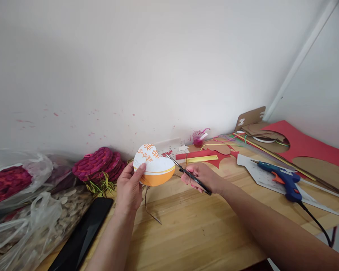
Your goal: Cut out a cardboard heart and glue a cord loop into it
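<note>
My left hand (131,184) pinches the left edge of a heart-shaped piece of card (155,167), white with orange lettering and an orange band. Black-handled scissors (193,177) are in my right hand (199,176), its fingers wrapped around the handles. Their blades point up and left, against the right edge of the card; I cannot tell how far they reach into it. A thin, curling strip (150,210) hangs below the card, over the wooden table (186,229).
Purple-red scaly pieces (98,163) and plastic bags (42,214) lie left, beside a black phone-like slab (83,235). A blue glue gun (282,178) rests on paper at right, its cord trailing. Red card (307,141), brown cardboard (251,118) and a small cup (198,139) stand behind.
</note>
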{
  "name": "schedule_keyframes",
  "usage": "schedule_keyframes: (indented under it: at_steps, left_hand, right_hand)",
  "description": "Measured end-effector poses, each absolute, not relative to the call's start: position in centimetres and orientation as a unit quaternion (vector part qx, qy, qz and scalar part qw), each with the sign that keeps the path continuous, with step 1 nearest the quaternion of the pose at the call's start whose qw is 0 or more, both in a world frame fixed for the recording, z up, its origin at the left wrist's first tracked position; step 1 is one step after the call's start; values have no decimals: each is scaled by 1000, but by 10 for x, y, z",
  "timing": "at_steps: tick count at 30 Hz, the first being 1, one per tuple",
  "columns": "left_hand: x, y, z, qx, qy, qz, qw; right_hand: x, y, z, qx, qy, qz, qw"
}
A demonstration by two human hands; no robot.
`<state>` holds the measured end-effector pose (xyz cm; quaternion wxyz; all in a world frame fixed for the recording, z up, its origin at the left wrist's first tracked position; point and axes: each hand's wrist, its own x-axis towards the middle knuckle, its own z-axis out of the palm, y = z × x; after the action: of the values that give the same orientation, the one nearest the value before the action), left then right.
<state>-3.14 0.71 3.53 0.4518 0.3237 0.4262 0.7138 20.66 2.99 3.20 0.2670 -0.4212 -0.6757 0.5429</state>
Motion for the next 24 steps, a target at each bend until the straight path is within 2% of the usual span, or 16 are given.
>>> schedule_keyframes:
  at_steps: [10,18,24]
  left_hand:
    - [-33,8,34,324,426,715,450]
    - [-34,8,31,335,426,710,449]
    - [-29,6,28,369,420,714,422]
  right_hand:
    - [203,24,41,-424,-671,533,292]
    - [203,30,29,-438,-659,536,292]
    - [204,36,28,-476,-582,577,318]
